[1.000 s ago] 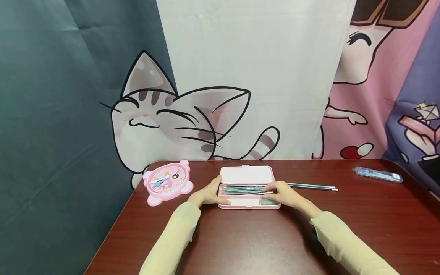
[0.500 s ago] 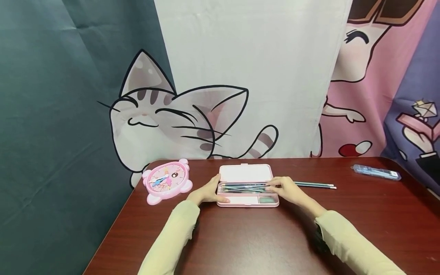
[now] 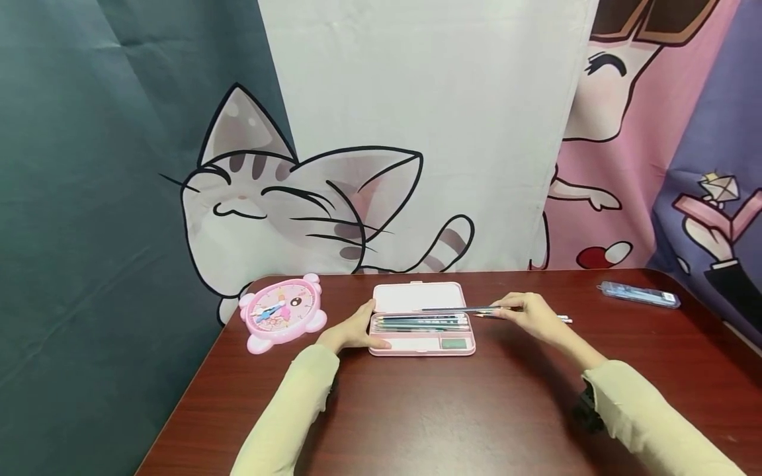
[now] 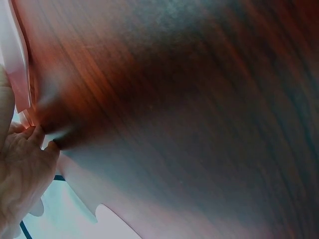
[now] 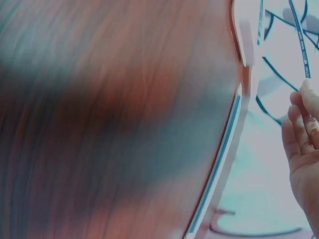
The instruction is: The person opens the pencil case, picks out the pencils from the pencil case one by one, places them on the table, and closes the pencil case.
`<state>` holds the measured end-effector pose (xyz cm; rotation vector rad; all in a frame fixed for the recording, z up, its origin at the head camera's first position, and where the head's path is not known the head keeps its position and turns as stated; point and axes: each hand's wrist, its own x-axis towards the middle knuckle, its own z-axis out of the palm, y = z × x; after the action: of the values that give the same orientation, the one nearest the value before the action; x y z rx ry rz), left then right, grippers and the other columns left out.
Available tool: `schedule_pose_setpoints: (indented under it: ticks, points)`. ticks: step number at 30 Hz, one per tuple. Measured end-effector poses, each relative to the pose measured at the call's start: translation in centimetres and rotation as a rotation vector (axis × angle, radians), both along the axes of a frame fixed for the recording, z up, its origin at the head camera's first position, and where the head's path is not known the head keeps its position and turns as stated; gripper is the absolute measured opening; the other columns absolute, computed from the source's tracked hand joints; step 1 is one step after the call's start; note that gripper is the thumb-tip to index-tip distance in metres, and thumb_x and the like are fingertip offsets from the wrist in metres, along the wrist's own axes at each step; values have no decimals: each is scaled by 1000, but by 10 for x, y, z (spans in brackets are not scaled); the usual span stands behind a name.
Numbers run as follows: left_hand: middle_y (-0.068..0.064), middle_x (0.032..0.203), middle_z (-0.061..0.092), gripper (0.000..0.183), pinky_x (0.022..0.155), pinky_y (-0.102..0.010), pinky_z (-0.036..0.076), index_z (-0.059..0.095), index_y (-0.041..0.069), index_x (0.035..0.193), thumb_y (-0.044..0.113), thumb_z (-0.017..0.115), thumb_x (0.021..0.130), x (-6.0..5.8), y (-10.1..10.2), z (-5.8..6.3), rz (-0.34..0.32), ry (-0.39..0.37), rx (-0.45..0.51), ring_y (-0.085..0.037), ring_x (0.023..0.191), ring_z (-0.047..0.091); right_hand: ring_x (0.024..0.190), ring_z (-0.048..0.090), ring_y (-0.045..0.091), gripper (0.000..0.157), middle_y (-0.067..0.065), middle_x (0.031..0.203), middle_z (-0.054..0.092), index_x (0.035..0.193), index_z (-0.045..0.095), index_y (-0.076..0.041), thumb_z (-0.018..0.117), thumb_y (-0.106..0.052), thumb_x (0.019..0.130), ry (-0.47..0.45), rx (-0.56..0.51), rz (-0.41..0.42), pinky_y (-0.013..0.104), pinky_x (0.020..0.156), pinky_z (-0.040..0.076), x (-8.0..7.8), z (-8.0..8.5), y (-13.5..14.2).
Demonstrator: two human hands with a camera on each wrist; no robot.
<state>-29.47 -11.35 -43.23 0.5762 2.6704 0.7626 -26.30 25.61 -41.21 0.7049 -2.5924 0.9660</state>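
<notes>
A pink pencil case (image 3: 423, 352) lies with its lid raised on the table. Several green and dark pencils (image 3: 417, 322) fill its back compartment, and a green eraser (image 3: 454, 344) sits in the front right one. My left hand (image 3: 354, 328) holds the case's left end, thumb over the front part and fingers at the back corner. To the right of the case my right hand (image 3: 530, 314) pinches a dark pencil (image 3: 452, 309) near one end; its other end extends left over the lid. In the right wrist view the pencil (image 5: 301, 42) sticks up from the fingertips.
More pencils (image 3: 565, 320) lie on the table behind the right hand. A pink bear-shaped clock (image 3: 282, 312) is on the left. At the back right is a slim blue transparent case (image 3: 639, 295). A printed cloth (image 3: 476, 132) hangs behind the table (image 3: 417, 410).
My right hand has moved from over the pencil case to its right, now with a dark pencil pinched clear of the others. The left hand keeps its hold on the case.
</notes>
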Motion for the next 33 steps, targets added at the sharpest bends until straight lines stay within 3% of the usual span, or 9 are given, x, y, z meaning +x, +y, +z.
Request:
schedule_pose_setpoints:
  ticks: [9, 14, 25, 30, 33]
  points:
    - [-21, 152, 11, 107, 114, -41, 18, 8, -5, 144, 35, 76, 72, -2, -3, 0, 14, 1, -6, -29, 141, 14, 73, 50, -10, 12, 6, 80, 70, 88, 73, -6, 72, -9, 76, 50, 17, -86, 10, 59, 40, 7, 10, 40]
    - [-21, 151, 12, 106, 114, -42, 18, 8, -4, 144, 34, 76, 72, -2, -3, 0, 18, -4, 1, -30, 140, 15, 70, 48, -11, 12, 7, 80, 70, 88, 73, -5, 71, -8, 76, 65, 27, -106, 9, 55, 38, 10, 8, 61]
    - [-19, 152, 12, 107, 114, -41, 17, 7, -2, 145, 35, 76, 72, -3, -1, 0, 34, -26, 6, -28, 140, 15, 78, 48, -17, 14, 7, 81, 70, 87, 73, -5, 74, -13, 75, 22, 55, -157, 2, 65, 38, 18, -18, 100]
    - [-19, 152, 11, 107, 115, -41, 17, 7, -3, 145, 35, 75, 73, -2, 0, 0, 23, -18, -10, -28, 141, 14, 71, 50, -11, 14, 6, 77, 67, 81, 73, -4, 77, -9, 69, 79, 69, -189, 3, 63, 38, 17, -33, 104]
    - [-19, 152, 11, 106, 115, -40, 16, 7, -3, 145, 35, 75, 73, -1, 1, 0, 13, -15, -10, -28, 141, 13, 67, 48, -6, 13, 4, 75, 63, 78, 72, -5, 78, -6, 66, 122, 100, -210, 10, 58, 39, 17, -37, 105]
